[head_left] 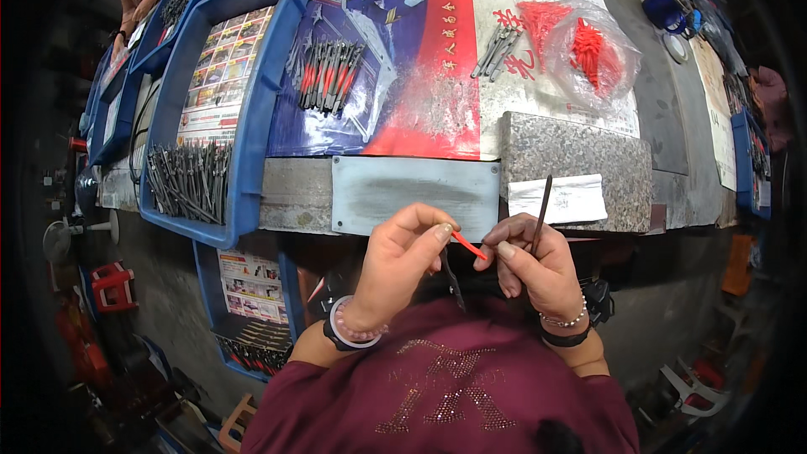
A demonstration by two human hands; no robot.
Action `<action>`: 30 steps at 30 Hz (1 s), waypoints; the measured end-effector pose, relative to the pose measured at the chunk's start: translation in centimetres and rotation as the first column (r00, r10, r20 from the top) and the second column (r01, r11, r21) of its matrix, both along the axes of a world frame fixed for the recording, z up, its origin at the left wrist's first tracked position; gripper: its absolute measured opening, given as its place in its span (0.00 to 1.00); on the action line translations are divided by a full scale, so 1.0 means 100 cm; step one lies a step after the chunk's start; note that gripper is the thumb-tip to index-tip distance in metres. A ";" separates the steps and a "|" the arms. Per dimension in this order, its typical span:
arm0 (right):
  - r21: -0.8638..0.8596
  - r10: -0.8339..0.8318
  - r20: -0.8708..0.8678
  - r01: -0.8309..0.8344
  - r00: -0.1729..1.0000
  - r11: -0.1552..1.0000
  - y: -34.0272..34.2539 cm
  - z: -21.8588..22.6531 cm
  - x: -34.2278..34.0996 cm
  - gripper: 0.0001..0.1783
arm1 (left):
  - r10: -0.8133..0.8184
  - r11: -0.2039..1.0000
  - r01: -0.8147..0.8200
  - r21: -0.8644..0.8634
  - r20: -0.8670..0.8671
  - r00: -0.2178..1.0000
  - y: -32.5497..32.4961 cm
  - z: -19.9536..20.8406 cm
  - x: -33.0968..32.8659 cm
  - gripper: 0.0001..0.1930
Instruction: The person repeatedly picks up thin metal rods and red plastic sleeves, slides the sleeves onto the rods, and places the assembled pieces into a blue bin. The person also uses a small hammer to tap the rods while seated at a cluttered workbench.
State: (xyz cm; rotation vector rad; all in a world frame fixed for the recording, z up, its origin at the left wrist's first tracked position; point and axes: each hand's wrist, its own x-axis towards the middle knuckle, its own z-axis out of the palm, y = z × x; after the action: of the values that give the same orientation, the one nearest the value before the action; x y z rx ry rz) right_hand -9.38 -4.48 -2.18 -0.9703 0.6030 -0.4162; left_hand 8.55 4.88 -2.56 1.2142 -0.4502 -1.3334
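Note:
Close to my body, just past the table's front edge, my left hand (402, 259) pinches a small red strip (467, 244) between thumb and fingertips. A dark, narrow piece (451, 282) hangs below the same hand; whether its fingers grip it is hard to see. My right hand (540, 259) is closed around a thin dark rod (543, 212) that points up, and its fingertips are at the free end of the red strip. Both hands are close together in front of a pale metal plate (412, 181) fixed to the table edge.
A blue tray (250, 139) at left holds many dark parts (187, 181); another blue tray (212, 294) sits lower. Red-and-black pieces (329, 76) and grey pieces (498, 52) lie farther back. A plastic bag (618, 67) contains red strips. White paper (559, 199) lies on a granite block (601, 147).

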 end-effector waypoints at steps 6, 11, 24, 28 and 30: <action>-0.107 -0.025 -0.151 0.009 0.988 0.994 0.000 0.007 -0.002 0.12 | -0.034 0.998 0.037 -0.060 0.040 0.999 -0.006 -0.003 -0.003 0.06; -0.240 -0.042 -0.225 -0.013 0.974 0.971 -0.001 0.012 -0.003 0.08 | -0.061 0.997 0.063 -0.046 0.051 0.997 -0.009 0.000 -0.008 0.07; -0.161 -0.101 -0.228 0.065 0.968 0.985 -0.005 0.002 -0.011 0.10 | -0.024 1.000 0.023 -0.010 -0.106 0.994 -0.017 -0.004 -0.013 0.10; -0.379 -0.146 -0.213 0.056 0.966 0.924 0.000 -0.005 -0.007 0.11 | -0.030 0.999 0.028 -0.027 -0.110 0.993 -0.020 -0.005 -0.014 0.11; -0.406 -0.182 -0.150 0.108 0.972 0.908 0.003 -0.009 -0.006 0.11 | -0.039 0.998 0.033 -0.044 -0.140 0.989 -0.021 -0.007 -0.013 0.11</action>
State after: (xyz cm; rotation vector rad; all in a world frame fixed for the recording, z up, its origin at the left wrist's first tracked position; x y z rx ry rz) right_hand -9.94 -4.19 -3.08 -1.3674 0.7809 -0.6012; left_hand 7.24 2.83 -3.25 1.0737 -0.3985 -1.4237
